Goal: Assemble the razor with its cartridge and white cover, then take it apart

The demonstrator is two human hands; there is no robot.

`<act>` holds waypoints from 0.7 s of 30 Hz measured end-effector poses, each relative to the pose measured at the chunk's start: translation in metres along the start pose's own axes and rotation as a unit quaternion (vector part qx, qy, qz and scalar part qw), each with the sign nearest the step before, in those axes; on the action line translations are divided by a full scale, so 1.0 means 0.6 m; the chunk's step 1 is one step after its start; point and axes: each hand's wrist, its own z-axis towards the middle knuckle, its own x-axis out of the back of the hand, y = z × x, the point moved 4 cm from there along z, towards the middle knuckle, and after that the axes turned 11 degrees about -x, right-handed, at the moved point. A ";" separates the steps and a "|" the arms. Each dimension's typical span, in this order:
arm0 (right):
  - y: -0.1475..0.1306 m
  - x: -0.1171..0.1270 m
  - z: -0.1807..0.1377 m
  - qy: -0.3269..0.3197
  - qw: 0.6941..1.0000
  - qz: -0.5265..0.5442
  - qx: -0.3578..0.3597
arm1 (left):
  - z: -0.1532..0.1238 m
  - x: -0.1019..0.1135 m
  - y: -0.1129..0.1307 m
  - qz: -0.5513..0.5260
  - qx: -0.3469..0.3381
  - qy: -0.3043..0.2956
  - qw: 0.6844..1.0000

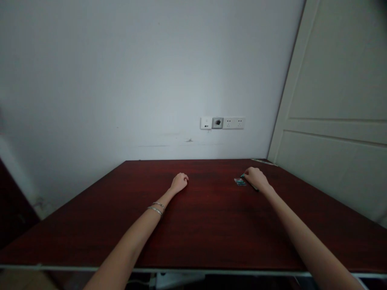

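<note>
My right hand (pixel 255 177) is closed around a slim, dark, pen-like stick (pixel 253 186) with a green tip, low over the right part of the dark red table. My fingers cover the stick's middle. Just left of that hand lies a small clear packet (pixel 240 182) with teal marks or contents too small to make out. My left hand (pixel 179 182) rests on the table left of the packet, fingers curled in, with nothing visible in it. Two thin bracelets (pixel 156 208) circle my left wrist.
The wood-grained table (pixel 193 225) runs back to a white wall (pixel 151 72). Sockets and a switch plate (pixel 222 123) sit on the wall above it. A pale panelled door (pixel 338 96) borders the right side. A light strip (pixel 264 162) lies at the back right corner.
</note>
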 end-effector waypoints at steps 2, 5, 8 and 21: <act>-0.057 -0.007 -0.007 -0.010 0.999 -0.008 0.033 | 0.000 -0.002 0.000 0.002 -0.010 -0.002 1.000; -0.139 -0.031 -0.017 -0.039 0.995 -0.011 0.096 | -0.001 -0.004 0.002 0.007 -0.029 -0.004 1.000; -0.201 -0.059 -0.029 -0.060 0.988 -0.010 0.145 | -0.002 -0.007 0.003 0.025 -0.040 -0.013 0.999; -0.257 -0.143 -0.090 -0.053 0.984 -0.001 0.172 | -0.008 -0.021 -0.010 0.018 -0.004 -0.055 0.998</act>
